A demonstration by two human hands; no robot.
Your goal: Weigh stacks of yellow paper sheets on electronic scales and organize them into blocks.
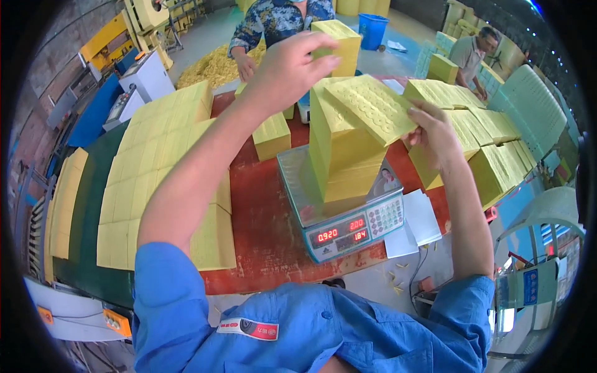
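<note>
My right hand (pixel 435 127) pinches the right edge of a thin bundle of yellow paper sheets (pixel 372 107) with punched curved marks. The bundle is tilted over the top of a tall yellow paper stack (pixel 353 171). That stack stands on a digital scale (pixel 345 227) with a lit red display. Raised to the upper left of the bundle, my left hand (pixel 292 69) holds nothing, its fingers curved and apart. Behind its fingertips a tall yellow paper block (pixel 346 45) shows; I cannot tell whether they touch.
Yellow paper blocks (pixel 158 149) fill the table's left side, and more blocks (pixel 463 118) stand right. White sheets (pixel 420 217) lie beside the scale on the red tabletop (pixel 261 248). A person in camouflage (pixel 277 22) stands opposite; another person (pixel 474 56) is far right.
</note>
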